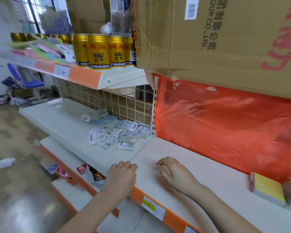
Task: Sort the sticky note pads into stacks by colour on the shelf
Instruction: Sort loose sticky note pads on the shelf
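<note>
We see the sticky note pads at the right edge smeared by motion, the stack beside the yellow one cut off by the frame. The pastel pads on the upper shelf blur together. Print on the white packets is too small to read.

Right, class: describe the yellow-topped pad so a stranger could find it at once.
Start at the big cardboard box on the right, and drop past the orange sheet to the white shelf. At its far right end lies the yellow-topped pad, the only yellow thing on that shelf, well away from the pile of white packets.
</note>
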A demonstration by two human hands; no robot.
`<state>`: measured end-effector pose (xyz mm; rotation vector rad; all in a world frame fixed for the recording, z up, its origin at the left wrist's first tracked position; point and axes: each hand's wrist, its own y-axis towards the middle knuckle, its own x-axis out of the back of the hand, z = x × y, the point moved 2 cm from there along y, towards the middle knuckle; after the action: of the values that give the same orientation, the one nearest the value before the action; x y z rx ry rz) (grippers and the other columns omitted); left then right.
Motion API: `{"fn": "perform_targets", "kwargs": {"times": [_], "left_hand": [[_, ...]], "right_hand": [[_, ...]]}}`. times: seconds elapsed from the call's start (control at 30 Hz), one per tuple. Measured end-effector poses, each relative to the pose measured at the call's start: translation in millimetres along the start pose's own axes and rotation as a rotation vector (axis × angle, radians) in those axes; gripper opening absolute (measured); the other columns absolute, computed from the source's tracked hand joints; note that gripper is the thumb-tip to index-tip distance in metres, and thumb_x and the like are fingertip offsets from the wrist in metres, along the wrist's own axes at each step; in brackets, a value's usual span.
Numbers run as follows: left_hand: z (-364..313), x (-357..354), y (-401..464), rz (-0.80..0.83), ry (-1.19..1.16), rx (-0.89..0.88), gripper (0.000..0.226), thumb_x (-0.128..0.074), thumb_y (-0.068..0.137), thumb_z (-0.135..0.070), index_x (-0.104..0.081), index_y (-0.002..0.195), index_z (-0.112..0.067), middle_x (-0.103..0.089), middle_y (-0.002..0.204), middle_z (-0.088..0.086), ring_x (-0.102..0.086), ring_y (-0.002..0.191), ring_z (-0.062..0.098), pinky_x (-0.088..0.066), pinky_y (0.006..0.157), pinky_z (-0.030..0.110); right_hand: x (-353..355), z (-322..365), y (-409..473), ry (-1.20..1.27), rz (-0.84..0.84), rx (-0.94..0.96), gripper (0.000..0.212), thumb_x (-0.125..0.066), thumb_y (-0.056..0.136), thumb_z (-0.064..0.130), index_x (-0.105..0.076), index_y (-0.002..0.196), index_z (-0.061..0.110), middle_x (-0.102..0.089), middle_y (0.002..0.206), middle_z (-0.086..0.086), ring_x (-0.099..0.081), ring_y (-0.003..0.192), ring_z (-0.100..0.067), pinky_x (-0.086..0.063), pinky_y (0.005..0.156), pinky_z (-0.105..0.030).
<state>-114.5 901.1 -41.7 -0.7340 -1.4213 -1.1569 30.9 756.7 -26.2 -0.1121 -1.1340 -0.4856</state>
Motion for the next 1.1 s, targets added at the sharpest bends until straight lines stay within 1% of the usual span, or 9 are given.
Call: {"fn": "perform_targets", "kwargs": {"times": [0.17, 0.3, 0.37, 0.43, 0.5, 0.57, 0.87, 1.0, 1.1], "left_hand": [[28.1, -3.9, 22.1, 0.018, 0.000, 0.087, 0.027, -0.072, 0.073, -0.028, -0.067, 0.098, -0.020, -0.065, 0.091, 0.000, -0.063, 0.090, 0.020, -0.051, 0.073, 0.036], [47.6, -13.1, 45.5, 0.079, 0.050, 0.095, 0.041, -0.089, 0.033, -0.038, -0.068, 0.067, -0.028, -0.060, 0.065, -0.012, -0.062, 0.063, 0.009, -0.049, 0.047, 0.023], [57.1, -16.9, 54.5, 0.036, 0.055, 0.119, 0.041, -0.089, 0.033, -0.037, -0.068, 0.066, -0.026, -0.061, 0.067, -0.011, -0.063, 0.064, 0.010, -0.049, 0.045, 0.024], [62.6, -16.8, 60.5, 0.081, 0.030, 0.142, 0.036, -0.083, 0.057, -0.036, -0.071, 0.086, -0.019, -0.066, 0.087, -0.004, -0.064, 0.084, 0.015, -0.053, 0.061, 0.031], [67.6, -20.2, 70.5, 0.119, -0.004, 0.152, 0.035, -0.054, 0.089, -0.029, -0.057, 0.120, -0.013, -0.055, 0.121, 0.002, -0.049, 0.118, 0.020, -0.044, 0.091, 0.035], [74.1, -29.9, 81.7, 0.143, -0.032, 0.141, 0.036, -0.039, 0.096, -0.027, -0.045, 0.130, -0.014, -0.045, 0.132, 0.000, -0.038, 0.127, 0.019, -0.035, 0.100, 0.033], [109.2, -75.1, 117.5, 0.168, -0.110, -0.032, 0.042, -0.050, 0.090, -0.030, -0.050, 0.130, -0.017, -0.046, 0.131, -0.001, -0.041, 0.126, 0.017, -0.032, 0.104, 0.026], [119.2, -85.0, 107.6, 0.066, -0.178, -0.107, 0.041, -0.077, 0.053, -0.044, -0.068, 0.091, -0.030, -0.059, 0.092, -0.015, -0.062, 0.086, 0.006, -0.052, 0.069, 0.017], [120.5, -90.9, 106.2, -0.011, -0.158, -0.138, 0.035, -0.072, 0.055, -0.044, -0.067, 0.087, -0.030, -0.058, 0.085, -0.015, -0.060, 0.082, 0.007, -0.053, 0.068, 0.021]], "right_hand": [[-8.4, -8.4, 48.7, -0.010, 0.044, 0.019, 0.033, -0.044, 0.092, 0.021, -0.054, 0.123, 0.024, -0.051, 0.127, 0.008, -0.045, 0.121, -0.012, -0.041, 0.097, -0.032], [-13.5, -13.8, 80.0, -0.029, 0.068, 0.045, 0.035, -0.044, 0.093, 0.022, -0.052, 0.127, 0.021, -0.050, 0.129, 0.005, -0.043, 0.122, -0.013, -0.040, 0.097, -0.031], [-19.4, -14.1, 92.5, -0.033, 0.100, 0.070, 0.037, -0.044, 0.093, 0.022, -0.050, 0.129, 0.020, -0.049, 0.130, 0.004, -0.042, 0.123, -0.014, -0.039, 0.098, -0.030], [-26.8, -12.8, 105.9, -0.045, 0.132, 0.095, 0.038, -0.043, 0.092, 0.025, -0.050, 0.129, 0.021, -0.048, 0.131, 0.004, -0.041, 0.124, -0.015, -0.039, 0.099, -0.030], [-33.1, -10.3, 121.4, -0.050, 0.143, 0.116, 0.041, -0.040, 0.088, 0.025, -0.051, 0.126, 0.020, -0.050, 0.129, 0.002, -0.043, 0.123, -0.018, -0.040, 0.099, -0.032], [-36.4, -4.9, 138.0, -0.034, 0.128, 0.117, 0.043, -0.040, 0.084, 0.021, -0.051, 0.125, 0.016, -0.051, 0.126, -0.002, -0.043, 0.122, -0.021, -0.040, 0.098, -0.033], [-63.8, 9.2, 205.8, -0.028, 0.098, -0.003, 0.043, -0.051, 0.085, 0.011, -0.047, 0.127, 0.005, -0.048, 0.128, -0.013, -0.039, 0.123, -0.027, -0.034, 0.103, -0.031], [-83.3, 12.0, 219.6, -0.011, 0.081, -0.060, 0.046, -0.051, 0.090, 0.021, -0.041, 0.132, 0.004, -0.047, 0.130, -0.014, -0.039, 0.123, -0.029, -0.031, 0.102, -0.031], [-96.5, 11.3, 220.6, -0.034, 0.091, -0.114, 0.055, -0.051, 0.090, 0.021, -0.035, 0.140, 0.005, -0.040, 0.142, -0.013, -0.034, 0.132, -0.027, -0.028, 0.108, -0.029]]}}
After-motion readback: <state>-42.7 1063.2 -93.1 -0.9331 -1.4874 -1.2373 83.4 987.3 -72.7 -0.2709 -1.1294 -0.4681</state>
